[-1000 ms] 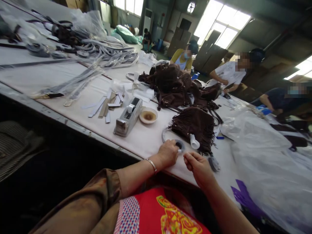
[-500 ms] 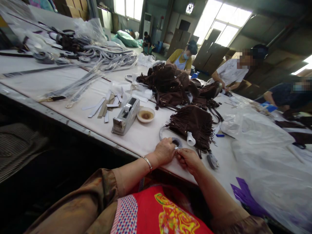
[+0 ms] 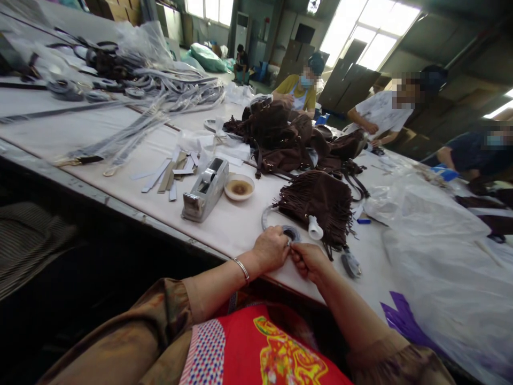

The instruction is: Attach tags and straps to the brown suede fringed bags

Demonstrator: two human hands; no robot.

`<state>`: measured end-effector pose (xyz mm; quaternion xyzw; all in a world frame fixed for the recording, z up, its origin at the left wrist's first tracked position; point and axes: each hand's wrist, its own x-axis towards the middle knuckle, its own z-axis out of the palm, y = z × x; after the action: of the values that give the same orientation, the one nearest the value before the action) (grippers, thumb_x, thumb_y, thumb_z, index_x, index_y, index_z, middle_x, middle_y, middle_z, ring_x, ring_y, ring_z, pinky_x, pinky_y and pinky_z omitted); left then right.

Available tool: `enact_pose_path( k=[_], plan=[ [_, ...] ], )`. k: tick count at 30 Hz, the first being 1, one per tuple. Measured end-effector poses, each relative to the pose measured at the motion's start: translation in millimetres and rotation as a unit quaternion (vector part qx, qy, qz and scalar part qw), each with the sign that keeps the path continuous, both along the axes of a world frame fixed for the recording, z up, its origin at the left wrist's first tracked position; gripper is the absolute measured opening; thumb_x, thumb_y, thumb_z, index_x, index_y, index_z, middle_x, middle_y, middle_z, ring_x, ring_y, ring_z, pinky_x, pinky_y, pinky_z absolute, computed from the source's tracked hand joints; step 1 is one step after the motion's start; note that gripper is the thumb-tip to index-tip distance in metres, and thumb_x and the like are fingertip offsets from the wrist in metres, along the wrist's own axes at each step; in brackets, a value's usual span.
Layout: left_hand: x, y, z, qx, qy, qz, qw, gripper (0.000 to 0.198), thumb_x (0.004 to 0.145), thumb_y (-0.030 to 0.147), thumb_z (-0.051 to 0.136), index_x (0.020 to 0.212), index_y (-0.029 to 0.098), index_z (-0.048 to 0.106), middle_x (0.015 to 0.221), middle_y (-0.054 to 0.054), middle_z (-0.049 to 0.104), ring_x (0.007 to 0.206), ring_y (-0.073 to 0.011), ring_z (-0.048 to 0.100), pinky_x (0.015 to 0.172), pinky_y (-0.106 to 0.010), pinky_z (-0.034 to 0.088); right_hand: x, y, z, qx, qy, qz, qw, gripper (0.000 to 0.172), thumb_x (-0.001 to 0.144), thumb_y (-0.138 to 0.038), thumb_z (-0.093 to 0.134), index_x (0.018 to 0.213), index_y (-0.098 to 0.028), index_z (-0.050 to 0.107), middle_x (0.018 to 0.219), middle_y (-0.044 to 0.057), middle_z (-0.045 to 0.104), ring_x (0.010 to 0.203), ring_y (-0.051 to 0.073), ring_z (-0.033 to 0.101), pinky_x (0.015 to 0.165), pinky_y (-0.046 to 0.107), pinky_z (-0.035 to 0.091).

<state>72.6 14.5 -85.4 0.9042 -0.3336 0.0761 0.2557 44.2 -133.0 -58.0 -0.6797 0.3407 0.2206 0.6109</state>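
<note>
My left hand (image 3: pixel 273 249) is closed on a coiled bag strap (image 3: pixel 294 231) in a greyish clear wrapping, at the table's near edge. Fingertips of my right hand (image 3: pixel 308 260) pinch a tiny pale bit beside the coil; what it is stays hidden between the fingers. A length of the wrapped strap curves from the coil toward a dark brown fringed bag (image 3: pixel 318 198) just beyond my hands. On the bag's near side sits a small white wrapped piece (image 3: pixel 315 229). A second wrapped piece (image 3: pixel 351 264) lies right of my right hand.
Left of my hands stand a grey tape dispenser (image 3: pixel 206 190) and a small dish (image 3: pixel 239 188) with brown residue. Paper strips (image 3: pixel 161 176) and wrapped straps (image 3: pixel 148 125) lie farther left. Brown bags (image 3: pixel 280 136) are heaped beyond; plastic sheeting (image 3: pixel 436 256) spreads right. Co-workers sit across the table.
Both hands stay at the coil with nearly the same grip. The pale bit between them shows less now. Across the table, a co-worker in yellow has raised a hand.
</note>
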Motion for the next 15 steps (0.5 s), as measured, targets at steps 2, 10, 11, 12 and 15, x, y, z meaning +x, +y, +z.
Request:
enact_pose_path(
  k=[2, 10, 11, 12, 15],
  plan=[
    [0, 1, 0.2, -0.019, 0.004, 0.002, 1.000, 0.022, 0.088, 0.031, 0.056, 0.100, 0.016, 0.067, 0.098, -0.011, 0.058, 0.094, -0.0247, 0.054, 0.086, -0.037, 0.047, 1, 0, -0.2, -0.006, 0.006, 0.001, 1.000, 0.033, 0.086, -0.039, 0.051, 0.060, -0.019, 0.046, 0.042, -0.008, 0.038, 0.029, 0.004, 0.026, 0.028, 0.016, 0.016],
    [-1, 2, 2.0, -0.018, 0.019, -0.005, 1.000, 0.022, 0.089, 0.032, 0.055, 0.101, 0.020, 0.070, 0.098, -0.010, 0.056, 0.091, -0.0233, 0.055, 0.083, -0.035, 0.048, 1, -1, -0.1, -0.003, 0.004, 0.003, 1.000, 0.033, 0.082, -0.040, 0.053, 0.057, -0.020, 0.047, 0.040, -0.007, 0.038, 0.029, 0.004, 0.027, 0.028, 0.016, 0.017],
    [0, 2, 2.8, -0.008, 0.021, -0.008, 1.000, 0.023, 0.090, 0.033, 0.054, 0.095, 0.018, 0.070, 0.097, -0.010, 0.056, 0.091, -0.0233, 0.055, 0.082, -0.035, 0.048, -1, -2, -1.0, 0.004, -0.004, 0.004, 1.000, 0.033, 0.082, -0.041, 0.054, 0.058, -0.020, 0.047, 0.040, -0.007, 0.039, 0.030, 0.004, 0.027, 0.029, 0.015, 0.017],
    [1, 2, 3.9, 0.002, 0.024, -0.011, 1.000, 0.025, 0.091, 0.034, 0.052, 0.091, 0.017, 0.070, 0.096, -0.011, 0.056, 0.090, -0.0233, 0.055, 0.082, -0.035, 0.048, -3, -3, -2.2, 0.013, -0.014, 0.007, 1.000, 0.032, 0.081, -0.042, 0.056, 0.058, -0.020, 0.048, 0.040, -0.007, 0.039, 0.030, 0.004, 0.027, 0.029, 0.015, 0.017],
    [3, 2, 8.6, 0.030, 0.039, -0.020, 0.999, 0.028, 0.092, 0.035, 0.052, 0.088, 0.015, 0.071, 0.096, -0.012, 0.057, 0.088, -0.0229, 0.056, 0.080, -0.035, 0.048, -12, -7, -6.7, 0.040, -0.052, 0.017, 0.998, 0.026, 0.076, -0.039, 0.060, 0.060, -0.020, 0.052, 0.040, -0.007, 0.040, 0.030, 0.004, 0.028, 0.029, 0.015, 0.019]
  ],
)
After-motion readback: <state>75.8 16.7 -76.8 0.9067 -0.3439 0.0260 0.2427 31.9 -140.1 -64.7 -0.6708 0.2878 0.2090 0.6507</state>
